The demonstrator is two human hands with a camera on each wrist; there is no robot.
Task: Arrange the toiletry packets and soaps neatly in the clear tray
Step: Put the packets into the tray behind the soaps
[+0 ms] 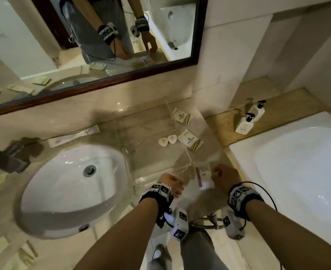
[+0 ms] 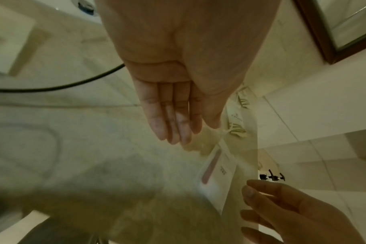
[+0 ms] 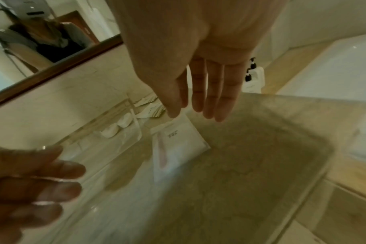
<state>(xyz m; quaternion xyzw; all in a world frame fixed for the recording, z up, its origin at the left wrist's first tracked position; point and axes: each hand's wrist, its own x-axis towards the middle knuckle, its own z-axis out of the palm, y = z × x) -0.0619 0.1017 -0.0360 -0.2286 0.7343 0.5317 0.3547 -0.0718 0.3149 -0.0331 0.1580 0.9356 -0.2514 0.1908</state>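
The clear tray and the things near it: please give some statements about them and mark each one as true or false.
1. Two oval soaps lie side by side inside the clear tray. True.
2. The left hand grips a soap. False: its fingers are straight and hold nothing.
3. A clear packet with a pink item lies between both hands. True.
4. The right hand holds a pump bottle. False: the two pump bottles stand on the ledge by the bathtub.
5. A long white packet lies behind the sink. True.
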